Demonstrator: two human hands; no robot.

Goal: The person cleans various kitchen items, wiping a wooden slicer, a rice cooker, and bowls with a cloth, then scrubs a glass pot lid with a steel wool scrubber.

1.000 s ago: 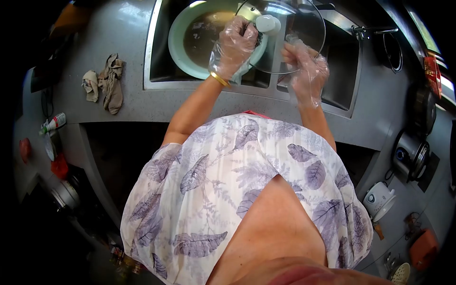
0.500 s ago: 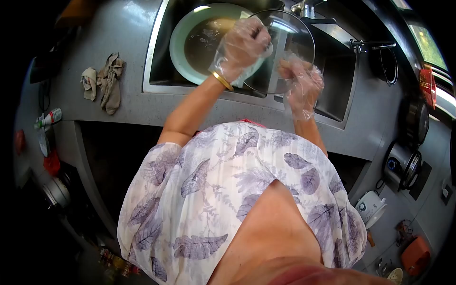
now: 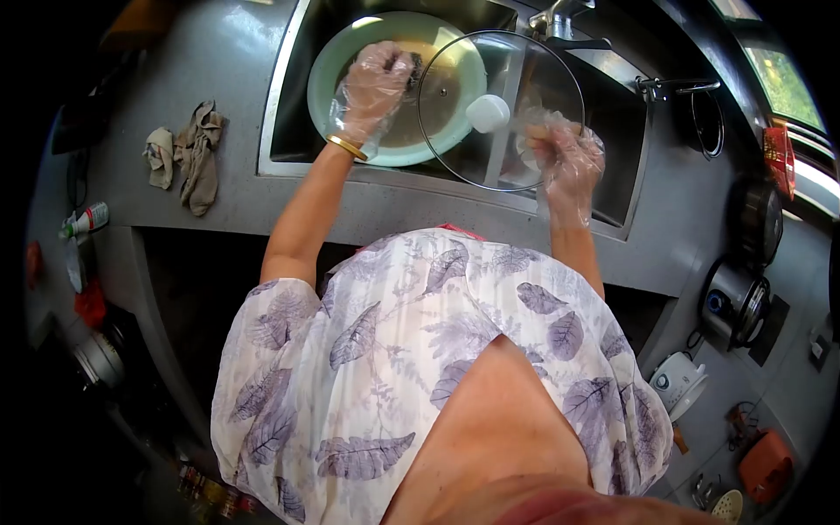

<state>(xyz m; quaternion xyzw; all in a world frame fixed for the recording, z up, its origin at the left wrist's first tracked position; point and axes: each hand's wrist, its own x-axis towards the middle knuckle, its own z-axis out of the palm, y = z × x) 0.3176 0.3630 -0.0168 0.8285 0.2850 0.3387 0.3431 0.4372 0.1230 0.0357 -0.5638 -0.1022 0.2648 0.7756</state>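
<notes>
A round glass lid [image 3: 455,144] with a metal rim and a white knob [image 3: 488,114] is held up over the sink divider. My right hand [image 3: 567,162], in a clear plastic glove, grips the lid's right edge. My left hand [image 3: 374,87], gloved too and with a gold bangle at the wrist, is closed on a small dark scrubber [image 3: 413,68]. It is above a pale green basin [image 3: 325,83] of cloudy water, left of the lid and apart from it. The basin stands in the left bowl of the sink [image 3: 273,131].
Two crumpled cloths [image 3: 199,157] lie on the counter left of the sink. A faucet [image 3: 560,19] is behind it. On the right are a black pan [image 3: 758,220], a dark cooker [image 3: 733,302] and a white appliance [image 3: 678,382]. A bottle [image 3: 85,220] lies at far left.
My left hand has moved left, off the lid and over the basin, with the scrubber. The lid's knob and left part are now uncovered. My right hand still holds the lid's edge.
</notes>
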